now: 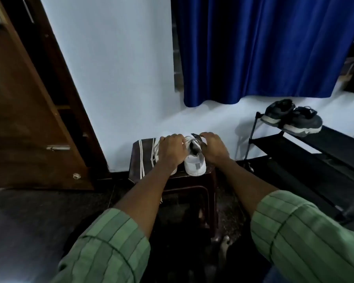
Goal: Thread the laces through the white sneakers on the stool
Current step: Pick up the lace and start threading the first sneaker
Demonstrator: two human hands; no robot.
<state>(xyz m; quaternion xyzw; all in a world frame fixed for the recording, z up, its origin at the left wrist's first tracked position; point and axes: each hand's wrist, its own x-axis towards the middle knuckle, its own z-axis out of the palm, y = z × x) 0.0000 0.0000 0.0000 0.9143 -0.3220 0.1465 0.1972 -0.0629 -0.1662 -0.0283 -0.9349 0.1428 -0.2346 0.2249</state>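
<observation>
Two white sneakers stand on a dark brown stool (137, 166), heels toward me. The right sneaker (194, 163) shows its heel and grey tongue. The left sneaker (157, 152) is mostly hidden under my left hand (172, 150), whose fingers pinch a white lace (189, 139) running across the right sneaker's opening. My right hand (212, 149) rests on the right side of that sneaker, fingers curled over its top edge; whether it grips the lace is hidden. A loose white lace (141, 158) lies in long lines across the stool's left side.
A brown wooden door (29, 111) stands open at the left. A blue curtain (264, 48) hangs behind. At the right, a black shoe rack (307, 152) carries a pair of dark sneakers (292, 117). My bare foot (225, 242) shows below the stool.
</observation>
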